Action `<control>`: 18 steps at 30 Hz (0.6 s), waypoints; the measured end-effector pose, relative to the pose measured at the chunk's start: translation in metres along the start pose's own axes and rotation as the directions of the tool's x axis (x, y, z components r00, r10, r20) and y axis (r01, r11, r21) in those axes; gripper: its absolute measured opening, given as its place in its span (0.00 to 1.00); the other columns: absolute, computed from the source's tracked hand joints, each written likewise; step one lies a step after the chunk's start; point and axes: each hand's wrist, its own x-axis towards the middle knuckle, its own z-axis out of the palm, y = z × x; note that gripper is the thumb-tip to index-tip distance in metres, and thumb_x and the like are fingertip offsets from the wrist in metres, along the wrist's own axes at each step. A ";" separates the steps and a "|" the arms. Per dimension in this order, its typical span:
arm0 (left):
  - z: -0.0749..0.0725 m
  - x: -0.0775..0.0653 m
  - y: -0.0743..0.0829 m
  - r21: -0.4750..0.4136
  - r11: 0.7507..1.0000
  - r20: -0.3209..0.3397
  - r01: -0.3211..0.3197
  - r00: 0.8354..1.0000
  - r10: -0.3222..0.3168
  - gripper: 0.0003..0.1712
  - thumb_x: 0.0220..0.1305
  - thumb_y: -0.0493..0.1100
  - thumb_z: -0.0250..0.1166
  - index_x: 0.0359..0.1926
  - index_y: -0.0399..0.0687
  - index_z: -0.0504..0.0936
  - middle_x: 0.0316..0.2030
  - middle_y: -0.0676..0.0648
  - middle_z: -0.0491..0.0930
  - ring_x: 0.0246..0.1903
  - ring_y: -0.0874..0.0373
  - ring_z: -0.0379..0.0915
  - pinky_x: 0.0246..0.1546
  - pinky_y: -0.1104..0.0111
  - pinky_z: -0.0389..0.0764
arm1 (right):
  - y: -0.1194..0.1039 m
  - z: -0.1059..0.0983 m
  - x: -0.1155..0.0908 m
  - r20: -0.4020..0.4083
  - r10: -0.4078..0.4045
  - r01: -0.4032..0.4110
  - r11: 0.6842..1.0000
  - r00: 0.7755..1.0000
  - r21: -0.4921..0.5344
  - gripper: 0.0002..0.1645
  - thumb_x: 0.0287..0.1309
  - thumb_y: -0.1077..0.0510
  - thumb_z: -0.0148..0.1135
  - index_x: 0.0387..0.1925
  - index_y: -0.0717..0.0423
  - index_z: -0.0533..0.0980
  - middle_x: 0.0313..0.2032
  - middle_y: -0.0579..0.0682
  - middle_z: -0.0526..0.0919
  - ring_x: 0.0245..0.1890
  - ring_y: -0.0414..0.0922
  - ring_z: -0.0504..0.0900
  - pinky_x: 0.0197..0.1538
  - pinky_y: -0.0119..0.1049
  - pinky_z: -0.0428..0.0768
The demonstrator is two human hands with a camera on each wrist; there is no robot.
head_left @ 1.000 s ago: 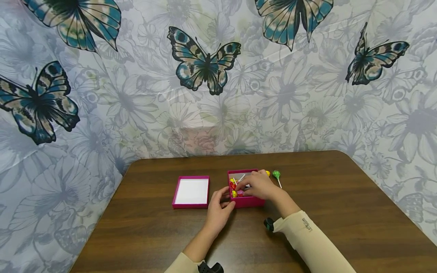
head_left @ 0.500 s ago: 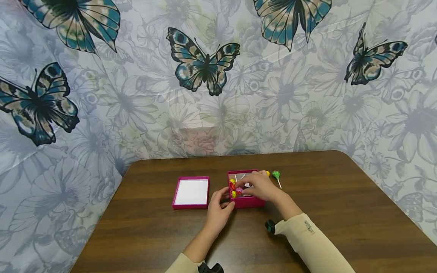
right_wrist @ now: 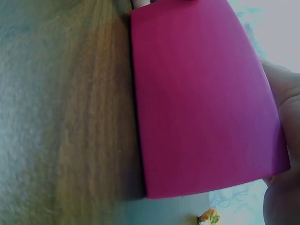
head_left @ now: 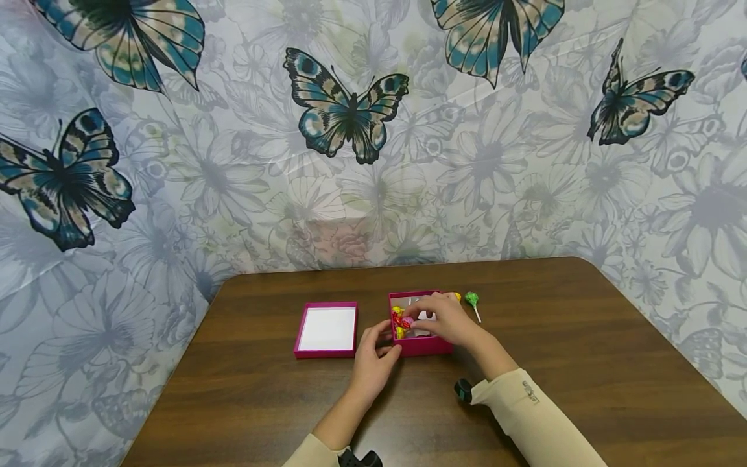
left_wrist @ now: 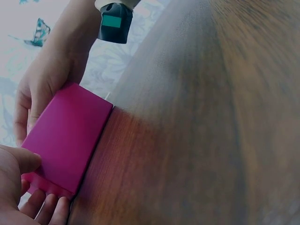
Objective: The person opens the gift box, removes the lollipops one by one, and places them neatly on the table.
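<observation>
An open magenta box stands on the table with several wrapped lollipops inside, yellow ones and a red one along its left wall. My left hand holds the box at its front left corner, the thumb on the front face and the fingers along the left side. Reaching over the right wall, my right hand has its fingers inside the box. Its thumb and fingertips pinch a pink lollipop near the red and yellow ones. Part of the box's inside is hidden behind this hand.
A shallow magenta lid with a white inside lies left of the box. Beyond the box's right side are a green lollipop and a yellow one, partly hidden by the hand. A butterfly-patterned cloth hangs behind the brown table.
The pink lollipop has shifted slightly left and away from me inside the box, with my right fingers on it. My left hand has kept its place on the corner.
</observation>
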 end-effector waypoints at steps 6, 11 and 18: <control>0.002 0.000 -0.001 -0.020 1.000 -0.003 -0.022 1.000 0.022 0.28 0.61 0.34 0.69 0.63 0.41 0.75 0.55 0.38 0.75 0.56 0.43 0.76 0.52 0.60 0.85 | 0.003 -0.003 -0.003 -0.090 0.012 -0.003 0.995 0.996 0.095 0.15 0.57 0.55 0.71 0.48 0.44 0.85 0.36 0.39 0.85 0.33 0.41 0.73 0.36 0.31 0.75; 0.002 0.000 -0.001 -0.008 1.000 -0.005 -0.024 1.000 0.024 0.28 0.60 0.34 0.68 0.63 0.40 0.75 0.55 0.39 0.75 0.55 0.44 0.76 0.50 0.65 0.86 | 0.004 -0.005 -0.004 -0.158 0.012 0.007 0.993 0.987 0.120 0.15 0.57 0.55 0.71 0.48 0.46 0.85 0.35 0.42 0.86 0.32 0.38 0.72 0.35 0.34 0.73; 0.001 0.000 0.001 0.012 1.000 -0.002 0.015 1.000 -0.015 0.28 0.61 0.34 0.68 0.63 0.41 0.75 0.56 0.40 0.75 0.56 0.45 0.75 0.52 0.64 0.85 | 0.002 -0.009 -0.004 -0.229 0.050 -0.004 0.981 0.972 0.196 0.13 0.58 0.55 0.71 0.45 0.44 0.85 0.34 0.42 0.84 0.30 0.38 0.71 0.31 0.31 0.71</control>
